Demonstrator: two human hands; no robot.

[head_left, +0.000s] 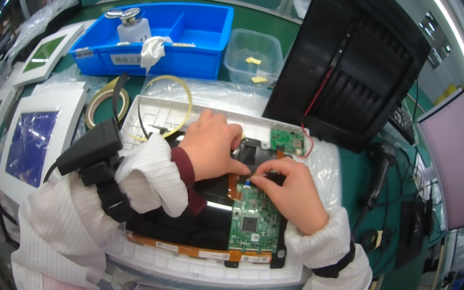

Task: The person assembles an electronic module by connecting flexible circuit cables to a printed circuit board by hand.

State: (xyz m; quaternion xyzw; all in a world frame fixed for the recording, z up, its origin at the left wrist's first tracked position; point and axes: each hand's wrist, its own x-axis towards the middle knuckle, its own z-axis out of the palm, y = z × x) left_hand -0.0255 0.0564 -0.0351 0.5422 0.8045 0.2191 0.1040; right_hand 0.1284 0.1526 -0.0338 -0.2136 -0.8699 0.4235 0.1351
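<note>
A black display panel with a green circuit board lies on a white plastic frame in front of me. My right hand comes in from the right, thumb and forefinger pinched just above the board's upper edge. A small blue tab shows at those fingertips; what they grip is hidden. My left hand rests over the panel's upper part, fingers bent and apart from the thumb, which presses near an orange flat cable. Another orange flex strip runs along the panel's near edge.
Behind stand a blue divided bin with a pump bottle, and a clear tub. A black housing leans at the back right, its red wire reaching a smaller board. Tape rolls lie left, a scanner right.
</note>
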